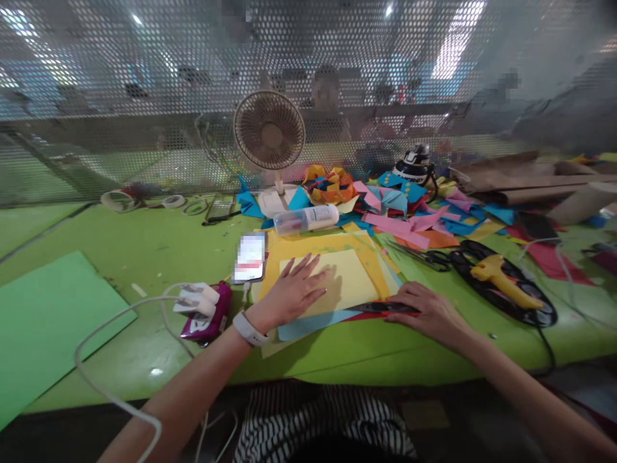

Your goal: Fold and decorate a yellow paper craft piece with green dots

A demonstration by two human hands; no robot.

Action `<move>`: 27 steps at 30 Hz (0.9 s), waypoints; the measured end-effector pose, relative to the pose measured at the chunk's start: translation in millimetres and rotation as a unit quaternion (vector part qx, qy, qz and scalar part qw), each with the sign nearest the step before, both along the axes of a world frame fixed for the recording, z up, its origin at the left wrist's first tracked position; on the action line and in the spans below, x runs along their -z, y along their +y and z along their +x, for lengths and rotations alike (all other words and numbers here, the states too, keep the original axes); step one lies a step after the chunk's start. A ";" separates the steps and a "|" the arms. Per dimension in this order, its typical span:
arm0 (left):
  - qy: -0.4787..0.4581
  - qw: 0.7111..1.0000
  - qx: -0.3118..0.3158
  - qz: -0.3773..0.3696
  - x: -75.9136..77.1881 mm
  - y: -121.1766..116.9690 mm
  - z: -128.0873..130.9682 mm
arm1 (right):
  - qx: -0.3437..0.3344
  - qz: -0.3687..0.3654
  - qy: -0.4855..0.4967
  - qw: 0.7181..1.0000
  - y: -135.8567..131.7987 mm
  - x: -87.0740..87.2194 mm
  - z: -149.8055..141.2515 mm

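My left hand [301, 292], with a white band on its wrist, lies with fingers spread on a pale yellow paper sheet [354, 273]. Beneath that sheet are a larger orange-yellow sheet [279, 260] and a light blue one [301, 328], whose edge sticks out toward me. My right hand [424, 312] is closed on what looks like a black and orange utility knife [380, 307]. The knife lies along the near right edge of the papers, pointing left; its tip is hard to make out. A strip of red paper [359, 316] shows under it.
Left of the papers are a phone [249, 257], a purple power strip [207, 318] with white plugs, and a green sheet [58, 321]. A fan [270, 132], a bottle [308, 218] and folded paper pieces [395, 206] stand behind. Scissors [429, 257] and a yellow glue gun [506, 283] lie right.
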State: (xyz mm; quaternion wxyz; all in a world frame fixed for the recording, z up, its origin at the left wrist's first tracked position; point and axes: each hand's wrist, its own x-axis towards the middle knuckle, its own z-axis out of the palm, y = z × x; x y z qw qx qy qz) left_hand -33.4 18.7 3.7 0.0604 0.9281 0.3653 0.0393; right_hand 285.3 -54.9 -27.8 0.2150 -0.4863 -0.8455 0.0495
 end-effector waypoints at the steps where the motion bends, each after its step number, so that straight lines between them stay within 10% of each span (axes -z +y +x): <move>1: 0.013 1.000 -0.001 -0.011 0.8 1.7 -6.0 | 0.001 0.000 -0.001 1.000 -0.2 0.6 0.4; 9: 0.022 1.000 0.006 -0.016 26.5 1.3 -24.6 | 0.007 -0.001 -0.014 1.000 2.7 0.7 -15.7; 27: 0.014 1.000 0.003 -0.008 29.3 0.3 -24.3 | -0.002 -0.019 -0.008 1.000 -1.4 -0.7 -18.9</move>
